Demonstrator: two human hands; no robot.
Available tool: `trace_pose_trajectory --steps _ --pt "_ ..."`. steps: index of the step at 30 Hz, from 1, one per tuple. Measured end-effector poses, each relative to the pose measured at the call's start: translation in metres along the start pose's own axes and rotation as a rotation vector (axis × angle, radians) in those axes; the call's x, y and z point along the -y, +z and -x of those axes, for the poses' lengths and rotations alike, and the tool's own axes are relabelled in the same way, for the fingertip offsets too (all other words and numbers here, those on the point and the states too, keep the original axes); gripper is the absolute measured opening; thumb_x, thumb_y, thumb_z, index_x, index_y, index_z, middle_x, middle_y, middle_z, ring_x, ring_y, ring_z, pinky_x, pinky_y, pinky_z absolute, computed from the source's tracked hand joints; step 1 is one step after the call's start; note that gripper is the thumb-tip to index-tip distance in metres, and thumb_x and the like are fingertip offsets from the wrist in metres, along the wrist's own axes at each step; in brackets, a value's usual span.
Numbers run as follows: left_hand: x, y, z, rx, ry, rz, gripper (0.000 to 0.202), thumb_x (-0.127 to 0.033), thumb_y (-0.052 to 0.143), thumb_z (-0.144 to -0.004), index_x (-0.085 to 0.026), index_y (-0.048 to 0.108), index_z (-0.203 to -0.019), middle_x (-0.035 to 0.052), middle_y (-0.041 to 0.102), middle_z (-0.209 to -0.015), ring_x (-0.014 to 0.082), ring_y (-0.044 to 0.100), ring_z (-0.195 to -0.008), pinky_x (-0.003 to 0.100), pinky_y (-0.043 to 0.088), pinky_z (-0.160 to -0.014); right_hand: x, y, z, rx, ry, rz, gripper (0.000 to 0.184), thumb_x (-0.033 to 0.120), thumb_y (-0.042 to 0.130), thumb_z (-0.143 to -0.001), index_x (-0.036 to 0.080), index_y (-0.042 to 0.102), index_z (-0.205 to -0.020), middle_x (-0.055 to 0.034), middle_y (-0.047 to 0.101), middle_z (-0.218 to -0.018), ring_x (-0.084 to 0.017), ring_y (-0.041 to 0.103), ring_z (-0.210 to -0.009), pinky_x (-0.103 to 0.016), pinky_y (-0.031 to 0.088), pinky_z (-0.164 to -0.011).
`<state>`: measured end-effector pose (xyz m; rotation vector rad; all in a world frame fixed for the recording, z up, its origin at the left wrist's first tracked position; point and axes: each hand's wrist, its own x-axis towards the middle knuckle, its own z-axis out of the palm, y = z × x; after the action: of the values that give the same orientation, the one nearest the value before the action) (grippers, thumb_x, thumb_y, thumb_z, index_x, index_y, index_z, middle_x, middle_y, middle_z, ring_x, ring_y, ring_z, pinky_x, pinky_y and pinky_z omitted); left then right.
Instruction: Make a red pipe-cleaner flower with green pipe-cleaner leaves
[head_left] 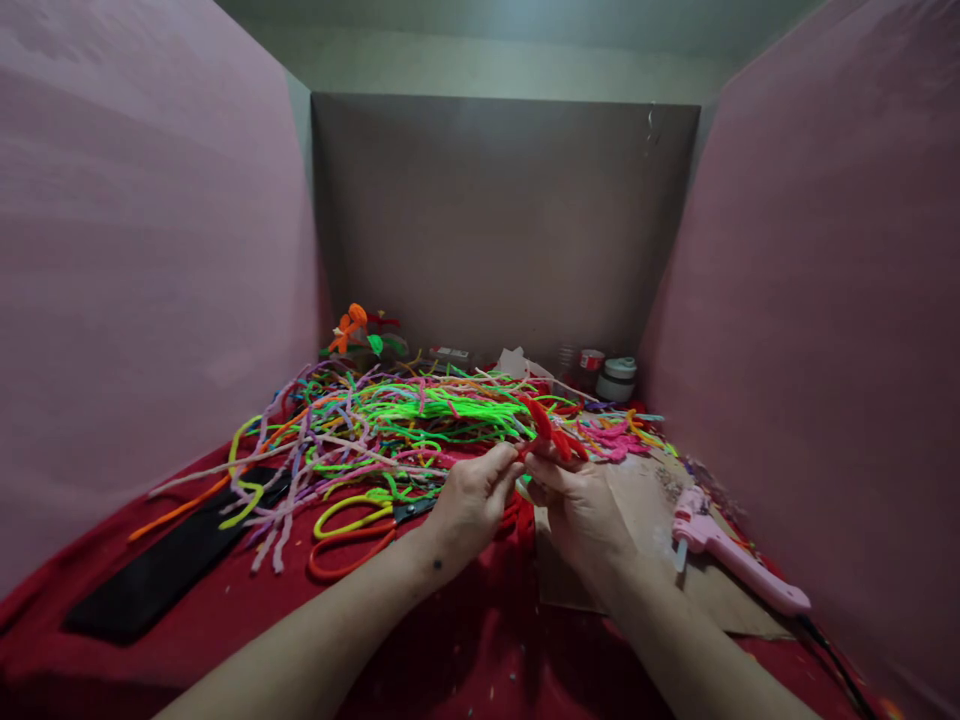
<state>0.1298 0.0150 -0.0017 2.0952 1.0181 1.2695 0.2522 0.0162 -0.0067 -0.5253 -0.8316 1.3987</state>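
Note:
A red fuzzy pipe cleaner, bent into petal-like loops, rises from the fingers of my right hand, which is closed on it. My left hand is pinched beside it, its fingertips on the red piece close to the right thumb. The exact grip is partly hidden behind the fingers. More red pipe cleaners lie just under the hands. Scissors with yellow and orange handles rest by my left wrist, blades partly behind the hand. A large heap of coloured pipe cleaners spreads beyond both hands.
On the right, a pink glue gun lies on a cardboard sheet. A black flat object is at left on the red cloth. Behind the heap stand an orange pipe-cleaner flower and a lidded jar. Pink walls flank both sides.

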Motion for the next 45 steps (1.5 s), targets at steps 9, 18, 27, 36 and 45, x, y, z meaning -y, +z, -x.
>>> trace_pose_trajectory --steps 9,18,27,36,45 --pt "-0.011 -0.008 -0.004 0.205 -0.506 0.849 0.021 -0.036 0.056 -0.076 -0.017 0.048 -0.073 -0.0087 0.036 -0.047 0.0013 0.018 -0.032 0.015 0.013 -0.032 -0.002 -0.002 -0.003 0.040 -0.020 0.070 0.012 0.016 0.074 -0.056 0.018 0.071 -0.068 -0.0002 0.066 -0.068 -0.011 0.054 -0.063 -0.023 0.041 -0.058" --pt "-0.005 -0.013 -0.005 0.374 -0.535 0.970 0.021 -0.037 0.053 -0.080 -0.016 0.050 -0.074 -0.0091 0.033 -0.048 0.0012 0.016 -0.032 0.015 0.013 -0.030 -0.002 -0.003 -0.003 0.083 0.029 -0.021 0.016 0.016 0.075 -0.053 0.016 0.071 -0.068 0.0003 0.065 -0.064 -0.009 0.049 -0.055 -0.020 0.038 -0.051" --pt "0.001 0.003 0.001 0.010 -0.258 0.369 0.020 -0.035 0.047 -0.081 -0.017 0.055 -0.084 -0.0069 0.040 -0.053 0.0047 0.032 -0.042 0.017 0.025 -0.040 0.000 0.002 0.003 0.034 -0.223 0.231 0.010 0.012 0.068 -0.063 0.021 0.069 -0.068 0.0032 0.065 -0.065 -0.010 0.047 -0.056 -0.023 0.038 -0.055" --pt "-0.001 -0.008 -0.003 0.148 -0.358 0.724 0.027 -0.039 0.056 -0.077 -0.014 0.051 -0.066 -0.0059 0.039 -0.049 0.0035 0.028 -0.039 0.018 0.020 -0.040 -0.007 0.000 0.006 0.073 -0.210 0.241 0.007 0.017 0.063 -0.070 0.021 0.068 -0.074 0.0024 0.061 -0.069 -0.012 0.047 -0.062 -0.024 0.040 -0.061" --pt "-0.006 -0.017 -0.009 0.164 -0.326 0.503 0.023 -0.035 0.058 -0.075 -0.013 0.055 -0.068 -0.0009 0.053 -0.058 0.0087 0.046 -0.051 0.021 0.036 -0.053 0.007 0.010 0.011 0.015 -0.292 0.367 0.008 0.023 0.066 -0.067 0.020 0.064 -0.059 0.0016 0.057 -0.060 -0.014 0.048 -0.061 -0.027 0.042 -0.062"
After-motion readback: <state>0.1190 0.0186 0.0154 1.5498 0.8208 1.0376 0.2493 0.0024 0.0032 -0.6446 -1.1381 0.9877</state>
